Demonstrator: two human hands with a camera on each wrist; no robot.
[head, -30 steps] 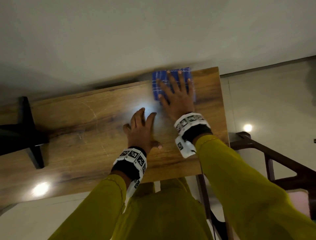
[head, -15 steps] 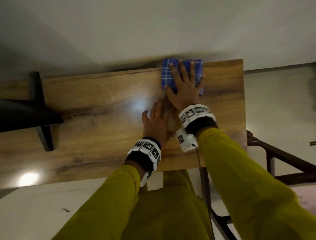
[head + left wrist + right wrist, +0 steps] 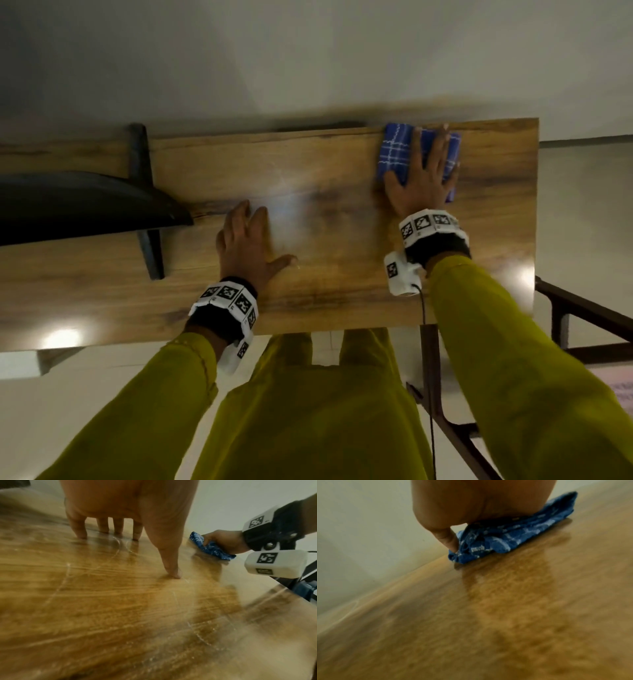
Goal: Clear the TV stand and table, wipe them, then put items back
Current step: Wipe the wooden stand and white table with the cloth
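Observation:
A folded blue checked cloth (image 3: pixel 395 154) lies on the wooden TV stand top (image 3: pixel 342 294), near its back right corner by the wall. My right hand (image 3: pixel 424 181) presses flat on the cloth with straight, spread fingers. In the right wrist view the thumb tip bears on the edge of the cloth (image 3: pixel 505 539) below the right hand (image 3: pixel 479 500). My left hand (image 3: pixel 245 240) rests flat on the bare wood at the middle and holds nothing. The left wrist view shows the left hand (image 3: pixel 128 513) with fingertips on the wood, and the cloth (image 3: pixel 211 549) under the right hand (image 3: pixel 224 540) beyond it.
A black TV base (image 3: pixel 75 202) with a dark crossing foot (image 3: pixel 147 212) occupies the left part of the top. A pale wall runs along the back edge. A dark metal frame (image 3: pixel 582 315) stands lower down to the right. Pale floor shows below the front edge.
My left hand has slid left, away from the right hand it was beside. The right hand keeps pressing the cloth near the back right of the top.

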